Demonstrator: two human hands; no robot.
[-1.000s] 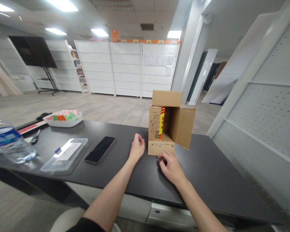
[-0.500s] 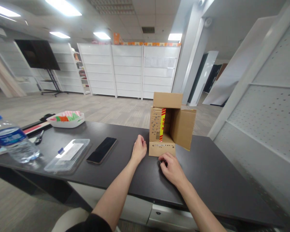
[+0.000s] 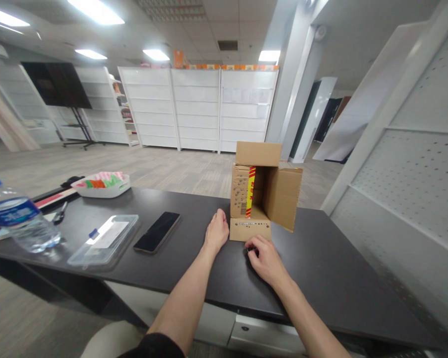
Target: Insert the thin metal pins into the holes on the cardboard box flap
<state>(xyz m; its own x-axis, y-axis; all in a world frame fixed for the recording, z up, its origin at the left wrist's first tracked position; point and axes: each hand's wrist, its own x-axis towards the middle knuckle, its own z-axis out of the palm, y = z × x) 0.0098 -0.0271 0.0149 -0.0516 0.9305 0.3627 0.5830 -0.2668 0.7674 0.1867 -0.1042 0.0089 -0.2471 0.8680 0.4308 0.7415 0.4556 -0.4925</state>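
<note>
A cardboard box (image 3: 239, 191) stands on its side on the dark desk (image 3: 209, 268), its mouth facing me and its flaps spread. Holes dot its left panel, and a row of small silvery and dark spots runs along the lower flap (image 3: 250, 233). My left hand (image 3: 217, 229) rests on the desk just left of that flap, fingers curled closed; whatever they may hold is hidden. In front of the flap's lower edge, my right hand (image 3: 264, 256) has its fingers bent in a pinch. A tiny thin item shows at its fingertips, too small to name.
Left of my hands lie a phone (image 3: 157, 232) and a clear plastic case (image 3: 103, 241). A water bottle (image 3: 18, 219) leans at the far left. Behind are a white basket (image 3: 103, 190) with colourful contents and a pen-like black item (image 3: 60, 213). A perforated panel (image 3: 414, 189) rises on the right.
My left hand has shifted slightly right, closer to the lower flap. The right hand and the box stay where they were.
</note>
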